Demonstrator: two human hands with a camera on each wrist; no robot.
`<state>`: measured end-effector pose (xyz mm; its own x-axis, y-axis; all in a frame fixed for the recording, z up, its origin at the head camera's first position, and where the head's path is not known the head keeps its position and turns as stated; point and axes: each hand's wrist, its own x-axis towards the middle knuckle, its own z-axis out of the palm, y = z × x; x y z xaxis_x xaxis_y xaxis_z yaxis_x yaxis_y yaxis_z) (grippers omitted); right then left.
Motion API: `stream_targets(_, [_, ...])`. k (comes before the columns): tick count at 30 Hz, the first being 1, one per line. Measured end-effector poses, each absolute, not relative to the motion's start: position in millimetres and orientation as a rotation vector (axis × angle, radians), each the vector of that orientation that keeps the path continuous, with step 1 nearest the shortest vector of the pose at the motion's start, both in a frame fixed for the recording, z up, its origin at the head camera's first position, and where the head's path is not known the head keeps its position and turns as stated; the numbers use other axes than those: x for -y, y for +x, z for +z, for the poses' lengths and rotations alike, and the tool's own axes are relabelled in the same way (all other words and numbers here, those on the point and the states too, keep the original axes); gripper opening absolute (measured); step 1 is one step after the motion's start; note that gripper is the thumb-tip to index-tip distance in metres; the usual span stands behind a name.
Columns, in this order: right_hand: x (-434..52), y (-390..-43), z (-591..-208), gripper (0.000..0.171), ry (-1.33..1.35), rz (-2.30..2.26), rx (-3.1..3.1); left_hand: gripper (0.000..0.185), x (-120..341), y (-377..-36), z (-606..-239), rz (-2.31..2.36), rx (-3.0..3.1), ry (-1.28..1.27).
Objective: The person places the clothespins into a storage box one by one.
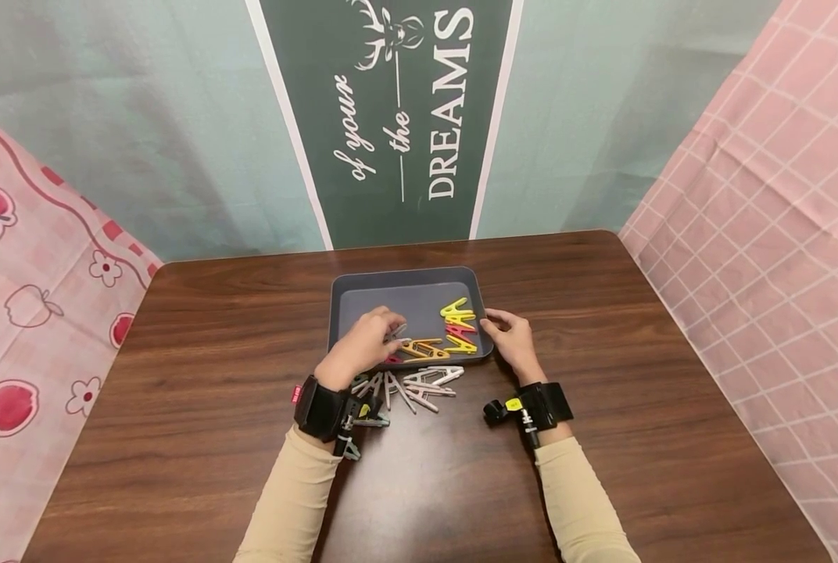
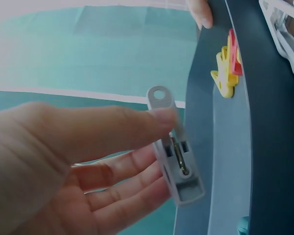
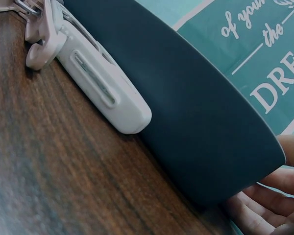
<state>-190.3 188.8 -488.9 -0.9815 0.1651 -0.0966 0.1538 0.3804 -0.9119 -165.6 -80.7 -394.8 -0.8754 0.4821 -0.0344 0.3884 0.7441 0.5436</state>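
Observation:
My left hand pinches a light grey clothespin between thumb and fingers, over the front left part of a dark grey tray. In the left wrist view the clothespin's metal spring shows. Inside the tray, yellow clothespins and a red clothespin line the right side. Orange clothespins lie along its front edge, partly hidden by my left hand. At the tray's right side, my right hand touches the outer wall with its fingers; parts of them are hidden in the right wrist view.
Several white and pale clothespins lie on the wooden table against the tray's front wall. Some greyish clothespins sit beside my left wrist. Hanging cloths stand behind the table and at both sides.

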Motion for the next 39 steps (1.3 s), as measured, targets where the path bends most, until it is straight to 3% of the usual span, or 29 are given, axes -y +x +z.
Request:
stream_targets(15, [-187.4, -189.6, -490.0, 0.034, -0.315, 1.712, 2.607, 0.036, 66.5, -187.5, -414.9, 0.683, -2.843, 0.480])
stream_targets(26, [-186.9, -189.4, -489.3, 0.033, -0.312, 1.685, 2.613, 0.021, 57.7, -192.3, -424.5, 0.515, -2.967, 0.381])
stream_targets(39, [-187.3, -189.1, -488.2, 0.034, -0.295, 1.688, 2.615, 0.018, 56.8, -198.3, -433.5, 0.446, -2.933, 0.311])
